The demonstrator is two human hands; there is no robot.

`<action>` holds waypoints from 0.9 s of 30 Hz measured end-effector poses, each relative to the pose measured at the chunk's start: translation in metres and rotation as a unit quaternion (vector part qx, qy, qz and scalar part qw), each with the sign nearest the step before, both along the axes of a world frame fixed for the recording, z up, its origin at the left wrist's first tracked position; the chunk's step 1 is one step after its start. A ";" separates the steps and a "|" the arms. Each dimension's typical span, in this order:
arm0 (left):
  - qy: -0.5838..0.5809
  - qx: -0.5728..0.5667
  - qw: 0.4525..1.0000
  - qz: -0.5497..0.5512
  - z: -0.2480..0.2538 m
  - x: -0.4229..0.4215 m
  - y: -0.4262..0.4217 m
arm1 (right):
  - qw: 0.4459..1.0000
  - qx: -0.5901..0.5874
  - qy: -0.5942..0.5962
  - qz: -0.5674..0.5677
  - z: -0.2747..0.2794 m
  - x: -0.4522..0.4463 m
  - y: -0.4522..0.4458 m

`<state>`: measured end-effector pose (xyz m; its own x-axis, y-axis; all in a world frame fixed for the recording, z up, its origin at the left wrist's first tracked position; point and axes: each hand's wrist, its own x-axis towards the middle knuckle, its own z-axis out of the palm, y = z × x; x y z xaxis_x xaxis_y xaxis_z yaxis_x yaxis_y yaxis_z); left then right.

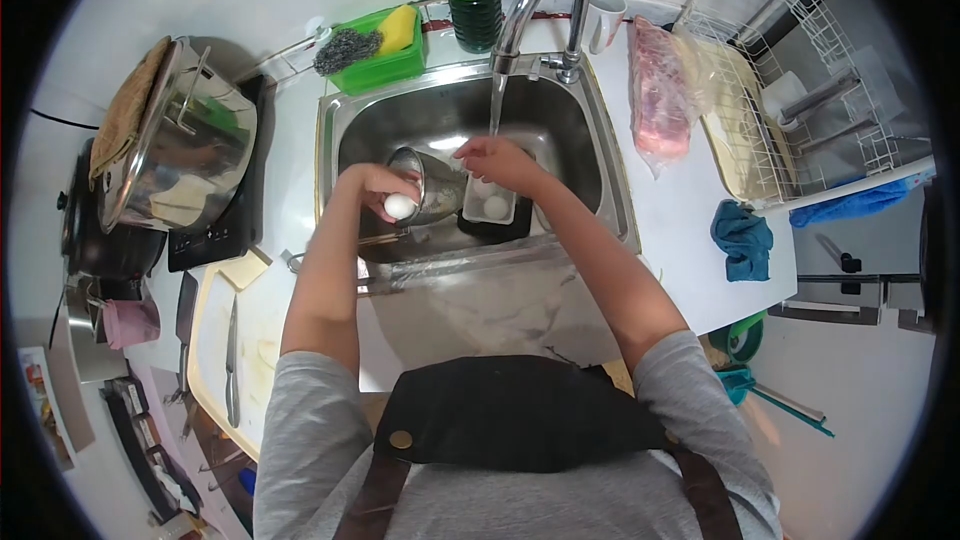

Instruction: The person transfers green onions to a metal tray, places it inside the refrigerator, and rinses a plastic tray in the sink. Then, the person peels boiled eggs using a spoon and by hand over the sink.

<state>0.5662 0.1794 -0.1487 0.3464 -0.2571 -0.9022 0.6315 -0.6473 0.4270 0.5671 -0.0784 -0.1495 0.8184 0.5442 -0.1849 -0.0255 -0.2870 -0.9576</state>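
My left hand (378,186) is closed around a white egg (398,206) in the left part of the sink. Right beside it, a metal pot (438,190) lies tilted with its mouth toward that hand, and my fingers overlap its rim. Under the running faucet (507,50), my right hand (500,162) has loosely bent fingers that look apart, with nothing visible in them. Below it sits a small pale rectangular container (508,212) with white eggs (494,206) inside. A black item (490,232) shows under the container.
The steel sink (612,165) surrounds both hands. A green tray (405,68) with sponge and scourer and a dark green bottle (472,0) stand behind it. Packaged meat (658,90), a wire rack (800,110) and a blue cloth (742,240) are right; a large pot (185,150) and knife (232,365) left.
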 end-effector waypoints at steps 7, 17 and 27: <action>-0.025 -0.071 0.995 0.061 0.039 -0.004 0.028 | 0.980 0.069 0.188 -0.010 -0.005 0.002 0.011; -0.148 -0.176 0.973 0.001 0.049 0.004 -0.063 | 0.976 0.021 0.151 -0.153 0.020 0.007 -0.009; -0.349 -0.005 0.931 -0.104 -0.058 0.006 -0.137 | 0.969 -0.051 0.120 -0.209 -0.110 0.014 -0.041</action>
